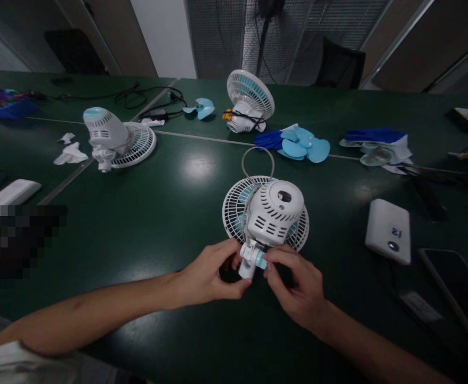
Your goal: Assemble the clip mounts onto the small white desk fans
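A white electric fan (276,210) lies grille-down on the dark green table in front of me, its motor housing facing up. Its white neck bracket (247,266) points toward me. Fingers and thumb of my left hand (214,272) close around the bracket from the left. On the bracket's right side, a light blue knob (260,260) sits pinched between the thumb and fingers of my right hand (296,285). The fan's grey cord (258,149) loops up behind the housing.
Another fan (110,133) lies at the left, and a third (250,101) stands at the back. Blue fan blades (306,145) rest near blue-and-white gloves (378,144). A white power bank (389,230) and a phone (458,288) lie at the right. Black cables (138,96) stretch across the back left.
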Available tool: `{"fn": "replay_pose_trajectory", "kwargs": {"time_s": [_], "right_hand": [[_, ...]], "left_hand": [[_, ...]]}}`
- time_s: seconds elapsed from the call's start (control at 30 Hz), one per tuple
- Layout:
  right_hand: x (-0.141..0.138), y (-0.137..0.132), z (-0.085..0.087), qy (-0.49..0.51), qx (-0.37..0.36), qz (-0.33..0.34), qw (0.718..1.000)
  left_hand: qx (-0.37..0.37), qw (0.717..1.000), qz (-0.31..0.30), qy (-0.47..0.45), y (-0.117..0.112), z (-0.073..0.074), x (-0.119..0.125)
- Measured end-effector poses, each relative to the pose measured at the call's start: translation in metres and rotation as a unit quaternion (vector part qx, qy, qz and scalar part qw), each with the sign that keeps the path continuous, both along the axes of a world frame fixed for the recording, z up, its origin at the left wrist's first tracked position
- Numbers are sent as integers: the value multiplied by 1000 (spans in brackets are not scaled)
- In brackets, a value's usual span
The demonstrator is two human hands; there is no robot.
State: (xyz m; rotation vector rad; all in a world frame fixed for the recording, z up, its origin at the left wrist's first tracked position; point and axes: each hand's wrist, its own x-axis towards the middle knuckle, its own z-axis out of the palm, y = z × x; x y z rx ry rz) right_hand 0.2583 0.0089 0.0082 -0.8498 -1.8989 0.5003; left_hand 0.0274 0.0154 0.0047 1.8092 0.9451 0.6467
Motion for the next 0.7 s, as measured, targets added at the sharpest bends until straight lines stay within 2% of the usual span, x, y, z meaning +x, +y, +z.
{"fn": "replay_pose_trajectory", "kwargs": {"time_s": [0.5,0.7], "right_hand": [[2,-2,-5,-12,-29,-7,999],[2,-3,-6,-20,-12,-25,999]], "left_hand": [[4,1000,-5,-5,0,-1,0],[3,1000,-8,-8,0,-1,0]]}}
